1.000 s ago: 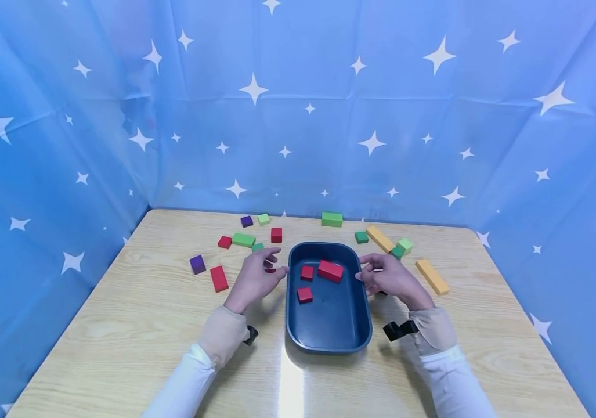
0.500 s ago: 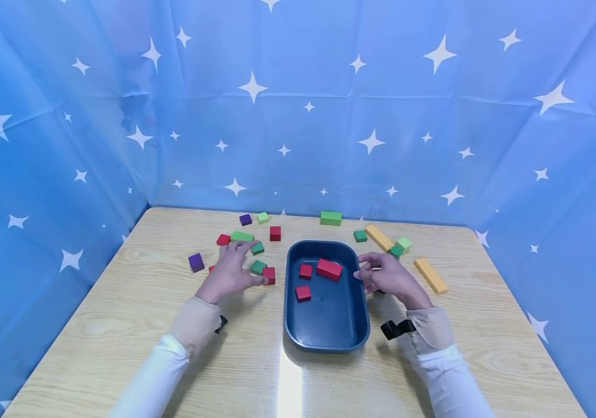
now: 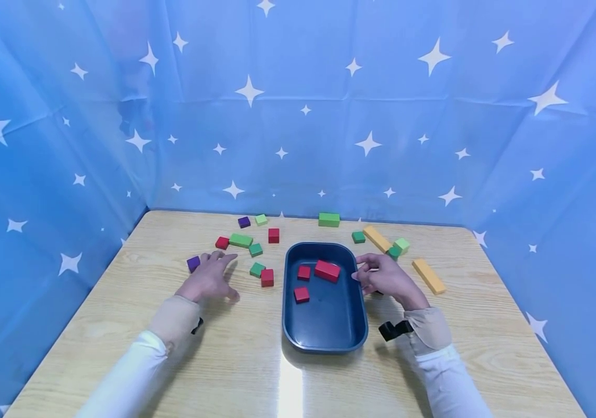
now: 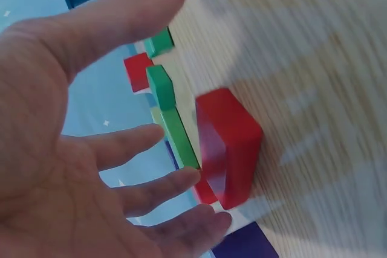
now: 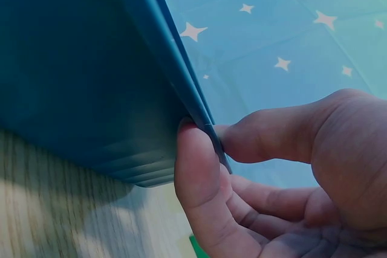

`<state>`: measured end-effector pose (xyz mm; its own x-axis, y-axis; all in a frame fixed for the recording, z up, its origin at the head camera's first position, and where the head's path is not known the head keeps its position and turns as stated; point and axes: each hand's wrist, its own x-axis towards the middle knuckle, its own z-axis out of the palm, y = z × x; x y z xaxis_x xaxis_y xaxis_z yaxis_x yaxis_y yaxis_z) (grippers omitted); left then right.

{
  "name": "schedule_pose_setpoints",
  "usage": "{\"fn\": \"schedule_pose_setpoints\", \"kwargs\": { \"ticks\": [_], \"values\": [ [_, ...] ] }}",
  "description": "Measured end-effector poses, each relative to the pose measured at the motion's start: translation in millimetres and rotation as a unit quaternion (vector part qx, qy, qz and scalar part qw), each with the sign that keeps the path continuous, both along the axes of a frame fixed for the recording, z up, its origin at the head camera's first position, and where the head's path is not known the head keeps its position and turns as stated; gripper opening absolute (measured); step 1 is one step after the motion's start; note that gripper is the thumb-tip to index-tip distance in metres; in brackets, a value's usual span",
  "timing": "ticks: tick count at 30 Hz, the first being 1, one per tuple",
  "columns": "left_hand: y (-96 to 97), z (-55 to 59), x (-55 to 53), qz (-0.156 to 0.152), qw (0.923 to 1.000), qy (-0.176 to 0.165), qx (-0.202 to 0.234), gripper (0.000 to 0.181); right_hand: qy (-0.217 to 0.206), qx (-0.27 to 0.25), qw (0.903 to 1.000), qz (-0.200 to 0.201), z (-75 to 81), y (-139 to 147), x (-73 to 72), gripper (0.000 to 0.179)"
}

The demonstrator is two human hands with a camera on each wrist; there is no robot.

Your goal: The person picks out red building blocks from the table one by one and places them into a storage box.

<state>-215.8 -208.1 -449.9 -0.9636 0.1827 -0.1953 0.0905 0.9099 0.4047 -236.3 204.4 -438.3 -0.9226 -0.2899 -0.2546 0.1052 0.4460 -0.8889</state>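
My left hand (image 3: 208, 280) hovers over the left part of the table, fingers spread and holding nothing. In the left wrist view, a red block (image 4: 233, 146) lies on the table just past the fingertips; the hand hides it in the head view. A purple block (image 3: 193, 264) is beside the fingers. My right hand (image 3: 387, 277) pinches the right rim of a dark blue bin (image 3: 325, 322) between thumb and fingers, clearly seen in the right wrist view. Inside the bin are three red blocks: a longer one (image 3: 327, 270) and two small ones (image 3: 302, 295).
Between left hand and bin lie a red cube (image 3: 267, 278) and a green block (image 3: 257, 269). Several more blocks are farther back, including a light green one (image 3: 241, 240). Yellow bars (image 3: 428, 276) lie right of the bin. A starry blue curtain (image 3: 298, 116) borders the table.
My left hand has moved left from the bin's left side, uncovering the red cube and green block beside the bin. The right hand keeps its place at the rim.
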Motion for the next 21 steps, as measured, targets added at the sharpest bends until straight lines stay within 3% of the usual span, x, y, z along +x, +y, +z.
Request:
{"fn": "schedule_pose_setpoints", "kwargs": {
  "ticks": [10,21],
  "values": [
    [-11.6,-1.7,-6.1,0.011,0.9999,0.004,0.005,0.045,0.001,-0.004,1.0000,-0.002,-2.2,1,-1.5,0.048],
    [-13.1,1.1,-6.0,0.004,0.9998,0.019,0.005,0.026,0.000,-0.003,1.0000,0.000,-2.1,2,-2.5,0.048]
  ]
}}
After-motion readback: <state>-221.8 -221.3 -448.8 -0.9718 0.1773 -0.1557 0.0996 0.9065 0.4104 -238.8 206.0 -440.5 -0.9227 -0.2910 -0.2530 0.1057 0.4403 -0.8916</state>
